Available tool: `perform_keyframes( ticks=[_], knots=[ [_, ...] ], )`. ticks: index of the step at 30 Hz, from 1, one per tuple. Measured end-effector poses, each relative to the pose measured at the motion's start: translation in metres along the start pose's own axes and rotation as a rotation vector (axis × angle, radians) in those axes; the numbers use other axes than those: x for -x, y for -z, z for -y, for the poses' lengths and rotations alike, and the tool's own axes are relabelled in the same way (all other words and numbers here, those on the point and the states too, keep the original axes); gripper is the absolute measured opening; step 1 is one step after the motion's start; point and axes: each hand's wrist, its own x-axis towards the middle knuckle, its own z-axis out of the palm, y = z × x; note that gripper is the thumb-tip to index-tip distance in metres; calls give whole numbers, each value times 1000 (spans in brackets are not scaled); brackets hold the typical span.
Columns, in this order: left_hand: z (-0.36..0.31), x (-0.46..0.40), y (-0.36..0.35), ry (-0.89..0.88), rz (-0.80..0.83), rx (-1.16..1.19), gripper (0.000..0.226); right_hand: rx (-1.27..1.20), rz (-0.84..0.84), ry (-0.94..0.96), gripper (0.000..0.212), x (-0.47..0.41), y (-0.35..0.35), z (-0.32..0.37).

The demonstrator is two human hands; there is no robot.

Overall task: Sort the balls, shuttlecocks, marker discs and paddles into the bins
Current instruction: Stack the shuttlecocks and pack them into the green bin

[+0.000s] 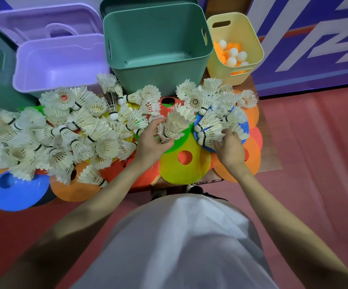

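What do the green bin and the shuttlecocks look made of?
Green bin: seemingly moulded plastic with a matte finish, judging by its rolled rim and cut-out handles. Shuttlecocks: apparently real white feathers, frayed at the tips, on rounded white bases that could be cork.

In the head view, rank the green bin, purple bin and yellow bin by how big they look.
1. green bin, largest.
2. purple bin, close behind; its right edge sits behind the green bin, so this is unsure.
3. yellow bin, clearly smallest.

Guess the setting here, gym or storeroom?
Probably a sports hall or gym: red court-style flooring, a pile of shuttlecocks over marker discs, and a yellow bin of table-tennis balls. I can't rule out a storeroom.
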Motion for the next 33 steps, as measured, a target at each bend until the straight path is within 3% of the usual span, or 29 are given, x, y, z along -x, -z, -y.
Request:
perform_keyframes(
  ticks=[5,12,17,21,26,33],
  knots=[
    [1,2,0,14,16,-5,56,-180,-52,-47,52,2,-4,0],
    [1,4,0,9,33,-28,53,-396,22,-105,41,1,-8,-2],
    [3,2,5,-9,41,-50,50,-562,-146,49,40,8,14,15],
    [3,2,4,-41,63,-85,52,-552,-347,350,40,15,44,32],
    [-3,-1,-2,-95,88,-130,55,-315,-211,564,40,13,50,46],
    [-6,-5,-4,-71,91,-98,54,-393,-82,576,52,6,39,47]
  ],
)
